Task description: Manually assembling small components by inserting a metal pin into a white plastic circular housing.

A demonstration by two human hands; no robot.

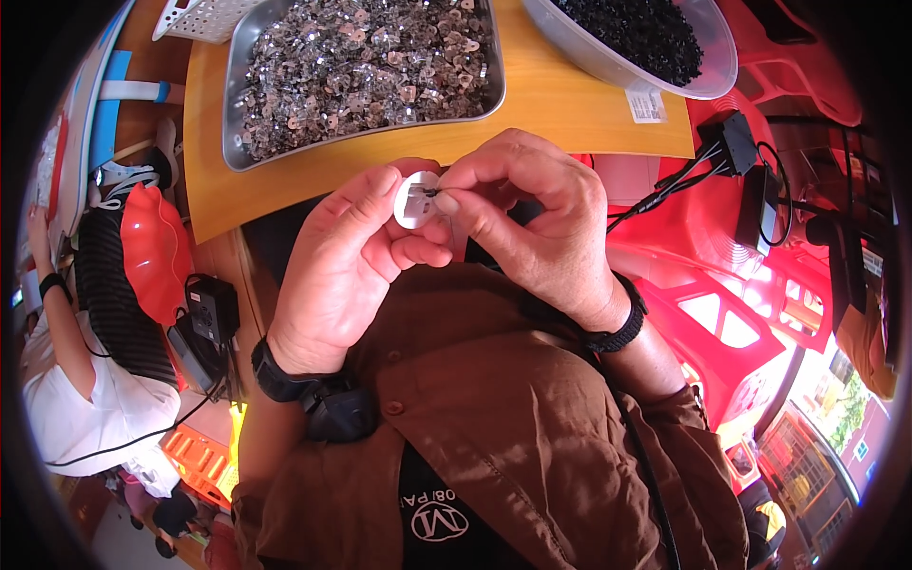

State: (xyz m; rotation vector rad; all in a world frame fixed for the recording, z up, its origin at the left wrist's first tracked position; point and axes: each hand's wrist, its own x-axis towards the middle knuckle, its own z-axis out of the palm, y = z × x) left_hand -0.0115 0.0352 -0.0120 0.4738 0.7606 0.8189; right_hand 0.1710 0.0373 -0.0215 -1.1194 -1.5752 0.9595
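Wooden table [560,109], yellowish, fills the top of the view; red plastic chairs [684,218] crowd the right side. On the table: metal tray [380,132] heaped with small shiny metal pieces [370,66], and at upper right a translucent bowl [608,76] of tiny black pieces [641,38]. White perforated basket [198,19] at upper left, partly cut off.

Left hand [332,247]: grip closed in a pinch, thumb and fingers holding a round white disc [407,217] by its edge, lower fingers curled loosely. Right hand [541,214]: thumb and index fingertip pressed together on a small dark part [431,192] at the disc's face (exact shape too small to tell), other fingers bent. Disc sits up in the air between both hands, just off the table's near edge, in front of the brown shirt [475,380]. Co-worker in a white top [104,408] at far left, well apart.
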